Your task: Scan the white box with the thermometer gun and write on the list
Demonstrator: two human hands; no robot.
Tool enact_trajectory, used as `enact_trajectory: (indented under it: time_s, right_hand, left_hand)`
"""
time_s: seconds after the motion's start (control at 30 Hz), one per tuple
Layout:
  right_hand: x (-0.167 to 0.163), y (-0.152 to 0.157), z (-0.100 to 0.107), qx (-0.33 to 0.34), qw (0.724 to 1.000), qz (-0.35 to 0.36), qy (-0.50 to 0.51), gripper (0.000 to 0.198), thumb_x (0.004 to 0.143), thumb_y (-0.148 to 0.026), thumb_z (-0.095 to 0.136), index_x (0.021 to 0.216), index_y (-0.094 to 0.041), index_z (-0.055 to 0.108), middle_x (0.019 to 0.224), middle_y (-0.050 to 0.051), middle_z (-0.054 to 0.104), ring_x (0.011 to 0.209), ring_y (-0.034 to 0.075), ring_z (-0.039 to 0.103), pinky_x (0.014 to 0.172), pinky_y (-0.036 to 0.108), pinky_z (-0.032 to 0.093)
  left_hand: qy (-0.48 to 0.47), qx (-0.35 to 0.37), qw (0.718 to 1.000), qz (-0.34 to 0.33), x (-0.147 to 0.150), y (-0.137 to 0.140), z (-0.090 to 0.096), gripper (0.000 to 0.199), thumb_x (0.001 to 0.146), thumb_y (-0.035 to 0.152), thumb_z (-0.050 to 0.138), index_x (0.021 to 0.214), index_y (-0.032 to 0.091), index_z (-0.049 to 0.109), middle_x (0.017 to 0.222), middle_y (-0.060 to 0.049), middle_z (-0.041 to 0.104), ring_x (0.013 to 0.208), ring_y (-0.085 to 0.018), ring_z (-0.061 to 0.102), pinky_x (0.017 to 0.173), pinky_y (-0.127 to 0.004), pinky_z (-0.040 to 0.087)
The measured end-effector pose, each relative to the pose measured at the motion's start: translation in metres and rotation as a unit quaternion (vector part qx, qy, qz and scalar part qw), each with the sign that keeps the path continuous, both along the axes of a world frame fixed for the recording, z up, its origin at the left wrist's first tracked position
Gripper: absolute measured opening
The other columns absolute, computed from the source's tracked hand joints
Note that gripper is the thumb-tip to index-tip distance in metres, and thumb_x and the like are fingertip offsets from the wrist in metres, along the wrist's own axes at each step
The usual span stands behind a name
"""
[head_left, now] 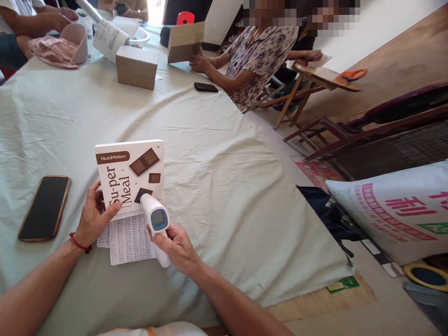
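My left hand grips the lower left edge of a white box printed "NutriMotion Su-per Meal" with chocolate pieces, thumb across its front. The box stands tilted up above the table. My right hand is closed round the handle of a white infrared thermometer with a blue-rimmed display. Its blue-ringed nose points at the box's lower front; whether they touch I cannot tell. Beneath them lie papers covered in small print. A smartphone with a dark screen rests left of my left hand.
A pale cloth covers the table. Farther back are a cardboard box, a white cylinder, a pink cap and a black phone. Other people sit around; one holds a cardboard box. A printed sack stands right.
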State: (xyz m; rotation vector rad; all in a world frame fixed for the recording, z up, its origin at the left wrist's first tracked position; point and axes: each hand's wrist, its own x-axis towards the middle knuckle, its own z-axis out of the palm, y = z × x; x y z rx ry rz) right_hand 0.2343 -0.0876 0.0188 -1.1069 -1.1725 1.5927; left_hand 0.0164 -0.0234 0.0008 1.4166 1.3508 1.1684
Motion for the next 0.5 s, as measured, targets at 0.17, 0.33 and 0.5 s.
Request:
enact_trajectory:
  time_s: [0.17, 0.33, 0.5]
  right_hand:
    - [-0.0006, -0.0003, 0.0000, 0.011, 1.000, 0.004, 0.017, 0.040, 0.077, -0.057, 0.064, 0.084, -0.019, 0.056, 0.071, -0.001, 0.045, 0.062, 0.011, 0.035, 0.057, 0.026, 0.032]
    - [-0.0014, -0.0011, -0.0050, 0.005, 0.999, 0.007, 0.034, 0.040, 0.077, -0.057, 0.065, 0.087, -0.019, 0.057, 0.071, -0.001, 0.045, 0.061, 0.011, 0.035, 0.056, 0.026, 0.032]
    - [-0.0009, -0.0023, -0.0074, 0.019, 0.999, 0.011, 0.025, 0.037, 0.080, -0.055, 0.064, 0.085, -0.019, 0.056, 0.071, -0.001, 0.044, 0.060, 0.011, 0.034, 0.056, 0.026, 0.031]
  left_hand:
    - [0.006, 0.010, 1.000, -0.002, 0.0001, -0.0008, 0.0015, 0.079, 0.074, 0.053, 0.075, 0.135, 0.018, 0.038, 0.111, -0.011, 0.065, 0.092, -0.023, 0.067, 0.072, -0.034, 0.055]
    - [0.012, 0.016, 1.000, 0.001, 0.0002, -0.0011, 0.0026, 0.077, 0.074, 0.053, 0.075, 0.133, 0.019, 0.040, 0.109, -0.010, 0.066, 0.092, -0.023, 0.067, 0.072, -0.034, 0.056]
    - [0.006, 0.015, 1.000, 0.003, 0.0023, -0.0002, 0.0043, 0.076, 0.072, 0.052, 0.077, 0.130, 0.019, 0.040, 0.110, -0.011, 0.066, 0.092, -0.024, 0.069, 0.072, -0.036, 0.058]
